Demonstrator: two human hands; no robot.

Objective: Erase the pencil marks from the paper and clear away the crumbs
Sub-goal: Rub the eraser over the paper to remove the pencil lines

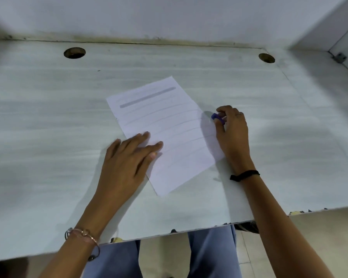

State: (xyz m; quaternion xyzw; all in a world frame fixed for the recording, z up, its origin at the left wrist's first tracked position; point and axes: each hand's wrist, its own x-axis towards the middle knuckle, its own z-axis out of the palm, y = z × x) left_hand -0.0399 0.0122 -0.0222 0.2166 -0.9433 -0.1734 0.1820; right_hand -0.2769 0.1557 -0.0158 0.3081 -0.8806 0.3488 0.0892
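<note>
Paper [165, 125], 1 sheet, lies between 2 hands: left hand [127, 155] presses it flat-fingered; right hand [232, 131] pinches 1 blue eraser [216, 117].

From where I stand this looks like an office or study cubicle: a pale laminate desk [48, 117] is boxed in by a plain white back panel [169, 17] and a white side partition [329, 23], with a small metal bracket [339, 57] at the far right corner. Two round cable holes are cut through the desktop near the back, one on the left [74, 53] and one on the right [266, 58]. The desk's front edge [189, 230] is chipped, pale floor tiles [319, 237] show beneath it, and a lined sheet of paper [169, 127] lies on top.
</note>
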